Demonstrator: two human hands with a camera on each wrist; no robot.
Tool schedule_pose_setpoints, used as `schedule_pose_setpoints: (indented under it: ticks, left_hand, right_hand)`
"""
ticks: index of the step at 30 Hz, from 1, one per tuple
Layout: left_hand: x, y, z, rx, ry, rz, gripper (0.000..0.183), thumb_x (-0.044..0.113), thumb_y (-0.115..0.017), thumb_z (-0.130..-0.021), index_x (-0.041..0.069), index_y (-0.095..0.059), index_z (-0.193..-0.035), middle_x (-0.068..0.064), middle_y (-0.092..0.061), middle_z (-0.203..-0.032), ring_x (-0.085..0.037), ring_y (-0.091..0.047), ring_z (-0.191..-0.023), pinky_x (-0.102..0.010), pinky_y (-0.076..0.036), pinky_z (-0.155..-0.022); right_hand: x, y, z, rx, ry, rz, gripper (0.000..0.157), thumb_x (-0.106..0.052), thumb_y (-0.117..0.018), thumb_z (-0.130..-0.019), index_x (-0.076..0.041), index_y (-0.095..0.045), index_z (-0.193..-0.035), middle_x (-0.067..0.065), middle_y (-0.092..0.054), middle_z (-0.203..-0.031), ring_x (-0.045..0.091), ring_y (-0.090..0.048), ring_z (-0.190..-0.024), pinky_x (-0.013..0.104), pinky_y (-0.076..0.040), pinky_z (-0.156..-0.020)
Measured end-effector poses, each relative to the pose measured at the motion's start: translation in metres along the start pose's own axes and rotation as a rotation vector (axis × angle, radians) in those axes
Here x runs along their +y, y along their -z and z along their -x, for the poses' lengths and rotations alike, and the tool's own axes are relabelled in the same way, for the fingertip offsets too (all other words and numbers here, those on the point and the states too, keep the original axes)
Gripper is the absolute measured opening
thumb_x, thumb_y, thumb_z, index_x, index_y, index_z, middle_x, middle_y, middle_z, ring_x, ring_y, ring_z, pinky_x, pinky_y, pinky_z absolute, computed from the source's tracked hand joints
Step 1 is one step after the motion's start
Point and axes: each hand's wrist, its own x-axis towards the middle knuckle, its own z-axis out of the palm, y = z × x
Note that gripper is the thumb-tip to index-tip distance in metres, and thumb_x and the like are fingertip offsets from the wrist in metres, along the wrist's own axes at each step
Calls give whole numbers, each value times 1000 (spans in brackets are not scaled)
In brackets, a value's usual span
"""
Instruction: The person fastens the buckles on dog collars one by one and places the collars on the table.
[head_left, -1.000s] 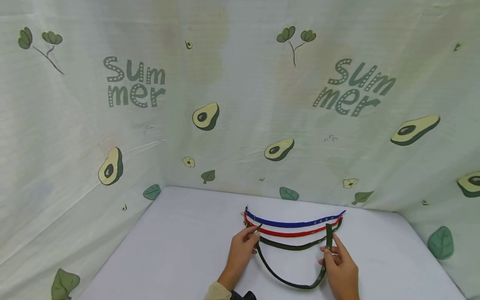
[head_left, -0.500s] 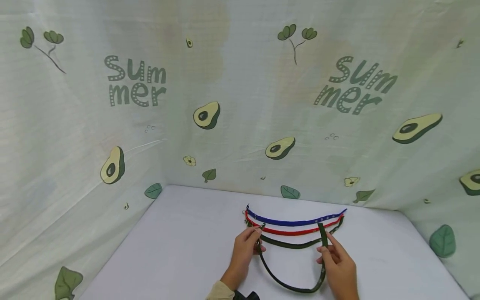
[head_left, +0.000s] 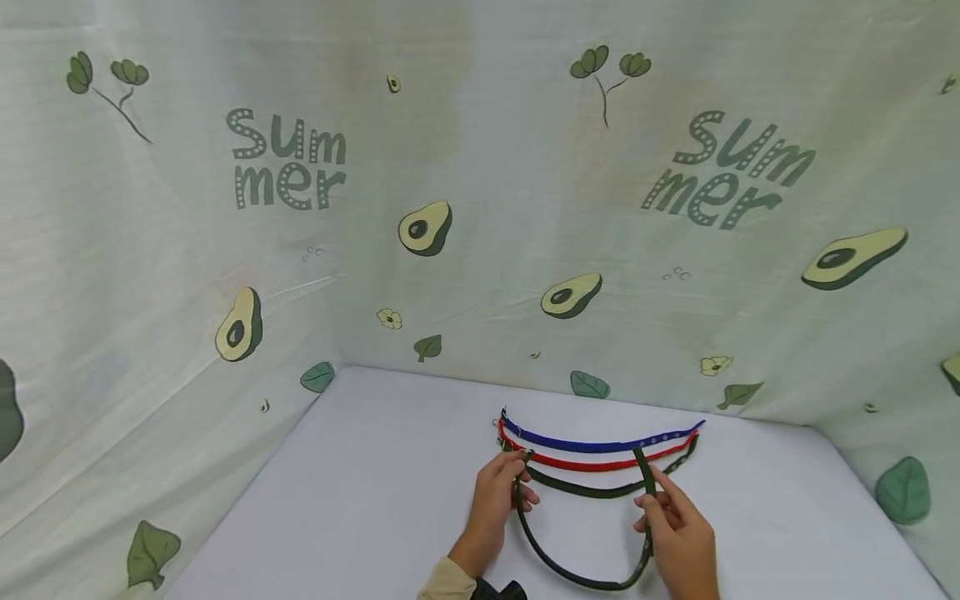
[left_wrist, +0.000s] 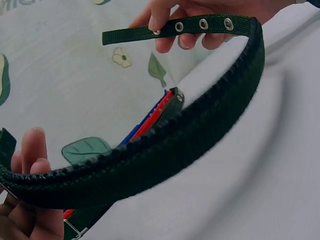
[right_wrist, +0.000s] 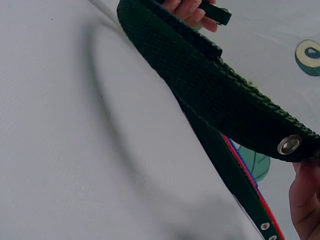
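Both hands hold a dark green webbing collar by its two ends, raised over the table and sagging between them in a U. My left hand pinches the end with the metal fitting, largely covered by the fingers. At the other end my right hand grips the strap between thumb and fingers, its tip standing up above them. Metal eyelets line that end in the left wrist view. Behind the hands lie a blue collar, a red collar and another green collar, side by side.
The white table carries the row of collars, their buckle ends on the left and eyelet ends on the right. A pale curtain printed with avocados and leaves hangs along the back and both sides.
My right hand has moved left, closer to my left hand, and its strap tip now leans left. The metal end in my left hand shows more. The head view has shifted slightly.
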Motion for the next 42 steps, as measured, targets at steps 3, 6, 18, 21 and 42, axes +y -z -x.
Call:
schedule_pose_setpoints:
  ticks: [3, 6, 18, 21, 42]
  left_hand:
    - [1, -3, 0, -27, -4, -4, 33, 13, -53, -96, -5, -62, -123, -6, -62, -83, -14, -60, -57, -26, -49, -52]
    - [2, -4, -2, -39, -4, -17, 34, 11, -53, -95, -6, -63, -123, -5, -62, -81, -12, -58, -56, -24, -47, -51]
    - [14, -11, -12, -88, -56, -34, 33, 18, -60, -100, -3, -65, -124, -8, -65, -86, -11, -57, -62, -21, -44, -53]
    - [21, -15, -12, -105, -76, -34, 31, 18, -61, -99, -2, -66, -122, -9, -65, -86, -11, -57, -62, -20, -43, -52]
    - [59, -46, 24, -232, -241, -243, 24, 21, -66, -96, 10, -73, -117, -3, -67, -86, -13, -60, -64, -22, -46, -59]
  right_hand:
    - [-4, 0, 0, -15, 0, -6, 41, -11, -64, -98, -16, -61, -138, 11, -71, -91, 16, -66, -63, 25, -47, -55]
    - [-9, 0, -2, -55, 25, -34, 38, -11, -63, -98, -17, -63, -136, 14, -70, -92, 17, -65, -64, 26, -47, -55]
    - [-36, 2, -26, -124, 236, 11, 27, -13, -64, -99, -13, -71, -125, 8, -69, -82, 18, -63, -61, 25, -47, -54]
    - [-46, 10, -31, -166, 278, 48, 26, -16, -65, -99, -13, -71, -124, 4, -67, -78, 21, -64, -63, 26, -47, -54]
    - [-93, 48, 2, -222, 573, 152, 29, -7, -76, -89, -22, -76, -113, -11, -68, -85, 6, -62, -66, 24, -53, -57]
